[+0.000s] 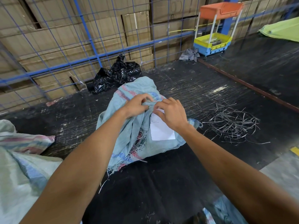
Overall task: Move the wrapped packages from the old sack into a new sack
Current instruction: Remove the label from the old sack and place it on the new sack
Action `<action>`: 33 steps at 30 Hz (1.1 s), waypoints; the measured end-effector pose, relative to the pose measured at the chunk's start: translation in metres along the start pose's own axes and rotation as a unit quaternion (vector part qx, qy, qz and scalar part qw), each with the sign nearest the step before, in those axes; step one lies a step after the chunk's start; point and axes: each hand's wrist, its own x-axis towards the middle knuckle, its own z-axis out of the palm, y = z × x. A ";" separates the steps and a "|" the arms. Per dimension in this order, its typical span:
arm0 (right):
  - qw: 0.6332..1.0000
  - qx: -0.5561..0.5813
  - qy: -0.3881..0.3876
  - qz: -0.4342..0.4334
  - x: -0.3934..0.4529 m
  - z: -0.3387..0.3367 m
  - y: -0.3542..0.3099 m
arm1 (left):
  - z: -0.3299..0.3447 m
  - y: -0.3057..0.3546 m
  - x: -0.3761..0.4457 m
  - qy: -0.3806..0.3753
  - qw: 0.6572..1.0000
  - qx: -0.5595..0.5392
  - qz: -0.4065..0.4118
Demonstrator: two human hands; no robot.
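Left hand (135,105) fingers (146,96) and right hand (172,114) fingers (157,105) pinch bunched neck of frayed blue woven sack (129,126) on black floor (161,183); white label (161,131) on sack; loose strapping (231,122) to its right.

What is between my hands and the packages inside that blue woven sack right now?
The sack's own bunched fabric. Its gathered neck sits closed under both hands: the left hand and right hand pinch it there. No package is visible; the white label lies on the outside.
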 end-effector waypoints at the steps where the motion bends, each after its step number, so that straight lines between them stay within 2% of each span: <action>1: 1.000 0.002 -0.012 0.018 0.000 0.000 0.002 | -0.002 -0.005 -0.005 -0.023 0.999 0.027 0.021; 4: 0.998 0.027 -0.036 0.042 0.000 0.000 0.005 | -0.002 -0.008 -0.021 -0.045 0.988 0.140 0.040; 8: 0.996 0.069 -0.043 0.040 0.002 -0.004 0.005 | 0.014 -0.006 -0.030 0.006 0.958 0.279 0.063; 15: 0.998 0.046 -0.039 -0.028 -0.005 -0.011 0.017 | 0.001 -0.004 -0.025 0.039 0.956 0.291 0.020; 23: 0.991 0.122 -0.003 -0.048 -0.014 -0.005 0.008 | -0.024 0.010 -0.018 0.043 0.917 0.396 -0.015; 29: 0.987 0.147 0.011 -0.067 -0.010 -0.007 -0.002 | -0.025 0.013 -0.017 0.060 0.911 0.404 -0.054; 31: 0.987 0.146 0.006 -0.063 -0.008 -0.007 0.000 | -0.024 0.011 -0.017 0.039 0.943 0.328 -0.038; 33: 0.987 0.145 -0.001 -0.064 -0.007 -0.009 0.004 | -0.022 0.010 -0.017 0.001 0.971 0.239 0.012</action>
